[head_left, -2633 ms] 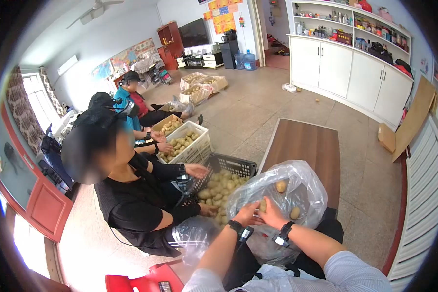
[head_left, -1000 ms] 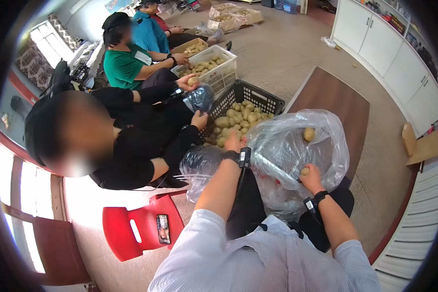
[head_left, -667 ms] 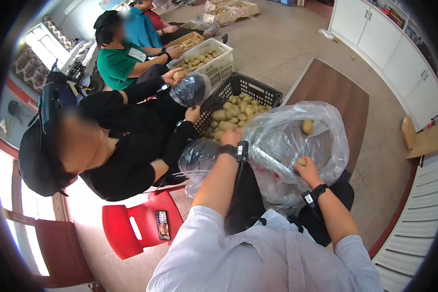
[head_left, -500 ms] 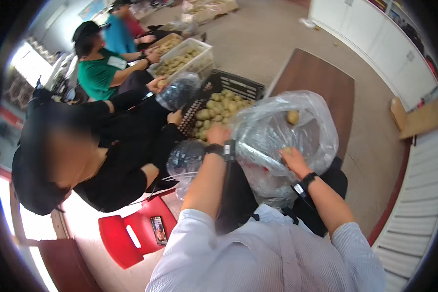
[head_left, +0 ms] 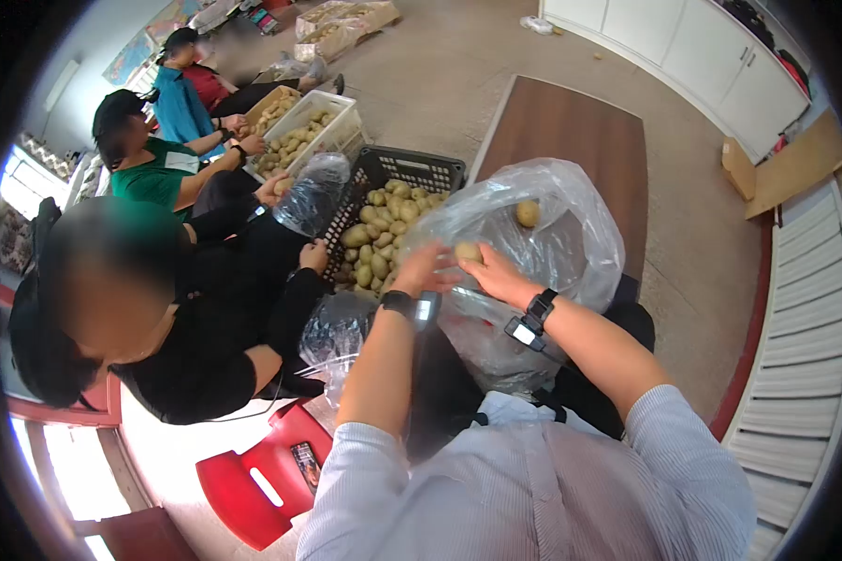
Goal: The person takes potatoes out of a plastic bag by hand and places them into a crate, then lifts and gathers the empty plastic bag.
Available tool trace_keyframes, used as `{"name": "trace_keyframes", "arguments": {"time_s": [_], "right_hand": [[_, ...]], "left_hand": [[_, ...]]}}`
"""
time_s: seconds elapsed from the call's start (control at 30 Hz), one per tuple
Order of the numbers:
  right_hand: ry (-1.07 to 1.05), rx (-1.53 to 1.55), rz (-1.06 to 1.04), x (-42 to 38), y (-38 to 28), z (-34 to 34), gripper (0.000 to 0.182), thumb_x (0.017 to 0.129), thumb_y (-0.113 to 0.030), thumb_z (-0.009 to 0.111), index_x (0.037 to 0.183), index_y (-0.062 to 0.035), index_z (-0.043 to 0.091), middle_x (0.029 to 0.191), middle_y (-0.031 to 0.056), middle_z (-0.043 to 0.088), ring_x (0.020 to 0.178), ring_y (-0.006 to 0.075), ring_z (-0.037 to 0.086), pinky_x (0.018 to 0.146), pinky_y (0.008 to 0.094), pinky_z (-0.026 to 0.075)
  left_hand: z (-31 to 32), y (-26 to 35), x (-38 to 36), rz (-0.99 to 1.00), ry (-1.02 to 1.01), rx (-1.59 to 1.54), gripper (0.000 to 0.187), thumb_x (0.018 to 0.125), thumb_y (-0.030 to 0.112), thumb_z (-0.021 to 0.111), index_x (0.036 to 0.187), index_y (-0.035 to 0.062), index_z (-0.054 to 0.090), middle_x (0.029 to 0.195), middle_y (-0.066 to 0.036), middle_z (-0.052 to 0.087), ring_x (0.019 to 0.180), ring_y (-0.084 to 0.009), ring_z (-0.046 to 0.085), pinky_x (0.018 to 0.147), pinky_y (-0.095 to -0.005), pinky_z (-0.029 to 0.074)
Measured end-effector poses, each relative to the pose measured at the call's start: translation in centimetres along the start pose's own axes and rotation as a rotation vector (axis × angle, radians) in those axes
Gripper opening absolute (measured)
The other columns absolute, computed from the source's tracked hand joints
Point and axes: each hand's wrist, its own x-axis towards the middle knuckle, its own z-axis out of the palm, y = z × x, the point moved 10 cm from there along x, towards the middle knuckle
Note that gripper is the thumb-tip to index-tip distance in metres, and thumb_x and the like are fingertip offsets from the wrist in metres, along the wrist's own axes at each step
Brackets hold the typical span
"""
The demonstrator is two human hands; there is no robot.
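Note:
My right hand (head_left: 498,276) grips a potato (head_left: 468,251) between thumb and fingers, above the near left rim of a large clear plastic bag (head_left: 571,187). Close to that potato, on its left, is my left hand (head_left: 427,269), fingers spread and slightly blurred, with nothing visible in it. The bag gapes open in front of me, and another potato (head_left: 528,214) shows against its plastic at the far side. Just left of the bag stands a black crate (head_left: 412,166) filled with potatoes (head_left: 380,234), its near right part hidden by my left hand and the bag.
Beside me at left sits a person in black (head_left: 225,318), a clear bag (head_left: 314,196) by their hands. Further back, other people sit by a white crate (head_left: 346,120) of potatoes. A brown table (head_left: 571,122) stands behind the bag; a red chair (head_left: 243,496) carries a phone (head_left: 306,466).
My right hand has come out of the bag's middle, moving left and up with its potato. My left hand has opened from beside the crate's potatoes. The view has shifted slightly.

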Motion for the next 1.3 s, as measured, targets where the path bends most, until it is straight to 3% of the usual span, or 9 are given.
{"name": "trace_keyframes", "arguments": {"time_s": [0.3,0.37,0.6,0.9,0.93,1.03,1.07,1.17,1.3], "right_hand": [[-0.049,-0.062,-0.054,1.2,-0.9,0.8,0.046,0.094,-0.038,0.049,0.106,0.0058,0.056,0.101,0.0279,0.061,0.097,0.0414,0.059,0.081,0.0435,0.046],[-0.05,-0.141,-0.061,1.2,-1.0,0.1,0.044,0.095,-0.037,0.048,0.109,0.0035,0.057,0.1,0.0272,0.062,0.096,0.0412,0.059,0.082,0.0453,0.045],[0.185,-0.727,-0.01,3.0,4.3,-6.8,0.044,0.079,-0.022,0.067,0.118,-0.0033,0.057,0.127,0.0172,0.05,0.117,0.0373,0.048,0.095,0.0444,0.043],[0.188,-0.85,0.021,5.3,5.9,-11.4,0.056,0.077,-0.012,0.063,0.129,-0.0072,0.044,0.135,0.0168,0.042,0.115,0.0397,0.049,0.093,0.0479,0.046],[0.159,-0.863,0.031,5.5,6.4,-11.3,0.055,0.078,-0.011,0.061,0.13,-0.0074,0.043,0.135,0.0173,0.043,0.113,0.0405,0.051,0.092,0.0485,0.046],[0.194,-0.894,-0.063,6.3,6.8,-11.0,0.047,0.082,-0.01,0.054,0.128,-0.0068,0.044,0.129,0.0186,0.046,0.108,0.0418,0.054,0.089,0.0497,0.048],[0.201,-0.891,-0.061,6.6,7.4,-11.1,0.047,0.082,-0.01,0.054,0.128,-0.0068,0.044,0.129,0.0186,0.046,0.108,0.0418,0.054,0.089,0.0497,0.048],[0.173,-0.94,0.008,7.0,7.8,-11.0,0.043,0.084,-0.011,0.05,0.126,-0.0061,0.046,0.126,0.0204,0.046,0.104,0.0419,0.056,0.086,0.0506,0.049],[0.237,-0.877,0.05,6.7,8.0,-11.4,0.046,0.078,-0.009,0.058,0.122,-0.0036,0.048,0.124,0.0252,0.046,0.103,0.0427,0.056,0.088,0.0474,0.048]], "left_hand": [[1.5,0.4,0.4,0.045,-0.212,0.026,0.037,0.096,0.041,0.051,0.107,0.0067,0.057,0.083,-0.007,0.062,0.063,-0.0172,0.063,0.05,-0.0272,0.049],[0.2,0.1,1.2,0.043,-0.142,0.009,0.043,0.094,0.043,0.053,0.117,0.0075,0.052,0.103,-0.013,0.06,0.074,-0.0226,0.061,0.061,-0.0328,0.05],[-5.1,1.3,1.6,0.272,0.112,-0.412,0.038,0.096,0.04,0.048,0.109,0.0052,0.055,0.093,-0.01,0.059,0.072,-0.0235,0.058,0.059,-0.0341,0.049],[-12.8,0.3,2.3,0.537,0.354,-0.605,0.033,0.093,0.03,0.052,0.109,0.001,0.051,0.097,-0.012,0.058,0.079,-0.0277,0.06,0.065,-0.0342,0.052],[-13.4,1.3,1.3,0.661,0.474,-0.208,0.035,0.094,0.029,0.051,0.112,-0.0005,0.05,0.099,-0.015,0.057,0.083,-0.0305,0.059,0.072,-0.0397,0.052],[-15.1,-0.1,2.1,0.562,0.57,-0.498,0.036,0.094,0.026,0.051,0.116,-0.0029,0.049,0.105,-0.019,0.056,0.09,-0.0337,0.059,0.079,-0.0453,0.053],[-15.6,1.6,0.7,0.511,0.72,0.169,0.035,0.094,0.023,0.052,0.117,-0.0035,0.048,0.107,-0.018,0.055,0.092,-0.0337,0.058,0.079,-0.0448,0.053],[-23.7,-4.1,6.9,0.447,0.824,0.265,0.033,0.094,0.019,0.052,0.117,-0.0042,0.048,0.111,-0.016,0.053,0.095,-0.0337,0.057,0.076,-0.0432,0.056],[-22.8,-1.8,6.0,0.796,0.842,0.514,0.029,0.092,0.018,0.055,0.11,-0.0039,0.052,0.111,-0.015,0.052,0.09,-0.0311,0.059,0.074,-0.0431,0.057]]}}
